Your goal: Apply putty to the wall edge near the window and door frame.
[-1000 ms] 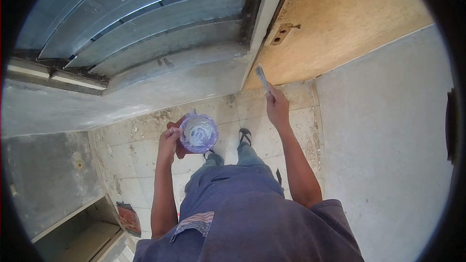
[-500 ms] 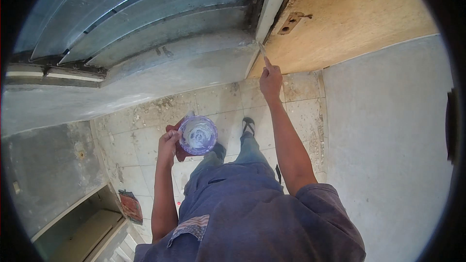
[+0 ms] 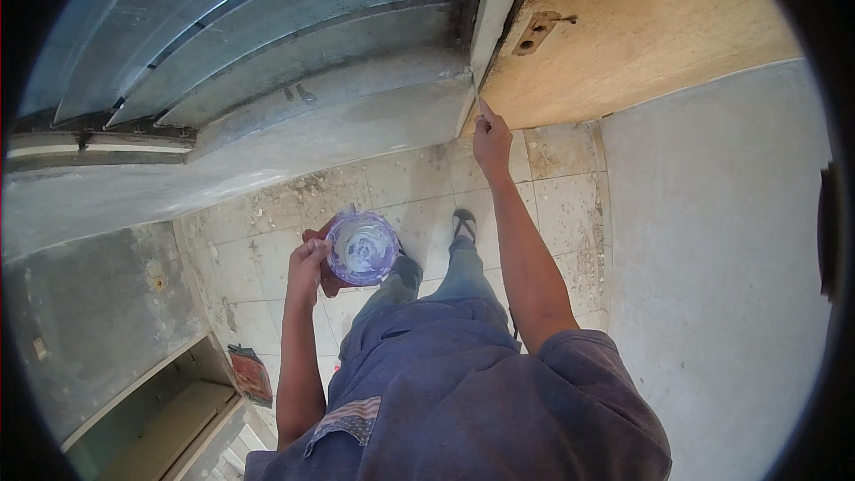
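Observation:
My left hand point(image 3: 308, 260) grips the rim of a round purple tub point(image 3: 394, 254), held level in front of my left leg. Whitish paste or paint coats its inside. My right arm reaches forward, and the right hand point(image 3: 492, 144) is closed around a slim, pale tool point(image 3: 481, 105). Its tip meets the edge of the white door frame point(image 3: 474, 89), beside the yellowish door point(image 3: 614, 53). Whether the tool is a brush or a putty knife I cannot tell. A reddish-brown thing point(image 3: 330, 287) shows partly behind the tub.
Louvred glass panes point(image 3: 347, 13) sit above a grey wall ledge point(image 3: 356, 116) at the far left. A plain grey wall point(image 3: 704, 240) rises on the right. Debris speckles the tiled floor point(image 3: 419, 187). At lower left lie a red packet point(image 3: 250, 374) and an open recess point(image 3: 160, 419).
My right hand and the tool have shifted slightly down along the door frame. The view has tilted a little. My left hand still holds the tub in nearly the same place.

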### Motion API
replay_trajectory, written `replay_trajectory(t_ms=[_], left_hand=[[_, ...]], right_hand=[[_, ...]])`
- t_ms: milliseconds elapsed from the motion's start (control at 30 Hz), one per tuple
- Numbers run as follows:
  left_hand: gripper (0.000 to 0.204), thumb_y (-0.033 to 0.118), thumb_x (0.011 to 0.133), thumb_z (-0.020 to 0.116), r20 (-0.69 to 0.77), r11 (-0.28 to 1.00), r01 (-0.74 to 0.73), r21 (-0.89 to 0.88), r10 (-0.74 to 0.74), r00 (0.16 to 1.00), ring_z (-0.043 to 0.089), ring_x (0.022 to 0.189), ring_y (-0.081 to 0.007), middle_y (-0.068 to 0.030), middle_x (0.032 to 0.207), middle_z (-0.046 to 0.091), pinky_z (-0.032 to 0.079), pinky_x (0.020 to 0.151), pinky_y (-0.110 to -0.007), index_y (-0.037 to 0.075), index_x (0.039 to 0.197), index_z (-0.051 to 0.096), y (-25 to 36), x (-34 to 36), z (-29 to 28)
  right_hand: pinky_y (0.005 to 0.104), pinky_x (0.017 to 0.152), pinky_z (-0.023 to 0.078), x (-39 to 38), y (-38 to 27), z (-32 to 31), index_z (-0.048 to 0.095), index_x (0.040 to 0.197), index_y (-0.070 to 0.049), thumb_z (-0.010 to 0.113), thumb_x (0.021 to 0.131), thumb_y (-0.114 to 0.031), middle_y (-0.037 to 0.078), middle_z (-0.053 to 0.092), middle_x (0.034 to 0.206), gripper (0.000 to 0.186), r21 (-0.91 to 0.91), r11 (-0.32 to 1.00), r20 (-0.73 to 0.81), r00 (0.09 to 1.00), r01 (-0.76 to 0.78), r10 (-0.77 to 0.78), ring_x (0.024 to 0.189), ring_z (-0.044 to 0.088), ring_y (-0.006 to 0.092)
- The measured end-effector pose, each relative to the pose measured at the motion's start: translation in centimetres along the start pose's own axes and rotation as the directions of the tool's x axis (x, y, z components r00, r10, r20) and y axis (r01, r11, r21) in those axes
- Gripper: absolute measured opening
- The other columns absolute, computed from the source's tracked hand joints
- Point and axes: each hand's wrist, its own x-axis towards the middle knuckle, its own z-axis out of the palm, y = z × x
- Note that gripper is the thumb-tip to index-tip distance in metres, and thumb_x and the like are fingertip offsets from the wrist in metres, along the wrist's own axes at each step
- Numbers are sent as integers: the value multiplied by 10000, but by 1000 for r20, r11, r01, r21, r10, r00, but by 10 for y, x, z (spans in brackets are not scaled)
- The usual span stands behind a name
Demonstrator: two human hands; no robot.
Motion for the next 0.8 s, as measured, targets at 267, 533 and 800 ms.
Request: replay_trajectory(t_ms=[267, 533, 800], left_hand=[[150, 178, 884, 595, -24, 1000, -1, -9, 1, 1000, 465, 593, -71, 32, 687, 547, 358, 544, -225, 77, 773, 594, -1, 0, 3], [158, 182, 889, 595, -7, 1000, -2, -13, 2, 1000, 463, 603, -67, 33, 691, 545, 354, 552, -221, 82, 767, 588, -3, 2, 5], [145, 179, 897, 590, 3, 1000, -2, -7, 2, 1000, 470, 602, -65, 30, 694, 556, 357, 552, -220, 83, 787, 597, 1, -1, 10]], right_hand=[[387, 714, 490, -3, 8, 5, 642, 1190, -135, 561, 833, -17, 188, 606, 826, 385, -63, 997, -10, 999, 51, -52, 764, 623, 303], [328, 732, 487, -9, 22, -8, 626, 1221, -158, 543, 873, -42, 134, 628, 859, 376, -115, 989, 21, 995, -91, 94, 796, 628, 232], [368, 730, 488, 0, -12, -11, 641, 1195, -151, 561, 837, -17, 171, 604, 840, 390, -13, 1000, 9, 1000, -19, 19, 780, 620, 300]])
